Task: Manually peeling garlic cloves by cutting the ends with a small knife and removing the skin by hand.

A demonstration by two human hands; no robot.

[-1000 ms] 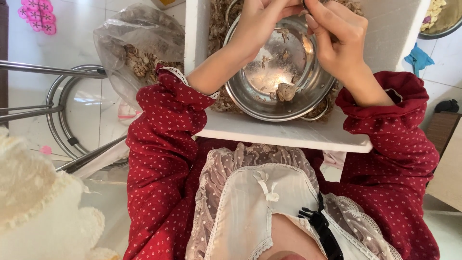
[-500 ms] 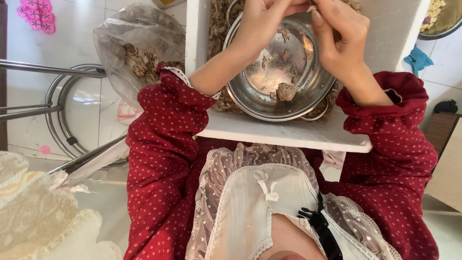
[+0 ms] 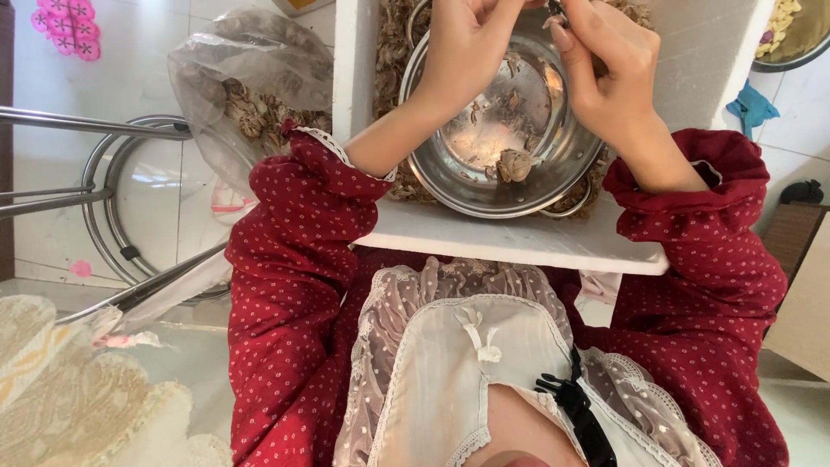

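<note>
Left hand (image 3: 471,39) hangs over the steel bowl (image 3: 484,186), fingers curled in and pinched together at the top edge of the picture, where what they grip is cut off and cannot be made out. Well to the left of the bowl, metal stool legs and a ring (image 3: 104,199) stand on the pale tiled floor, and nearer to the bowl on that side a clear plastic bag (image 3: 246,82) holds brown, wrinkled shells. The bowl itself sits on a white surface (image 3: 519,242), ringed by a litter of dry brown husks (image 3: 393,43). Inside the bowl lie scattered shell fragments and one whole wrinkled nut (image 3: 516,164), resting low on the bowl's right half. Above the bowl's right rim the right hand (image 3: 609,73) is closed too, thumb and fingertips pinched on a small dark piece at the top edge, just beside the left hand's fingers. Red dotted sleeves (image 3: 294,216) run from both wrists down past the bowl toward the camera. Far right of the bowl, a blue cloth scrap (image 3: 750,105) lies on the floor.
</note>
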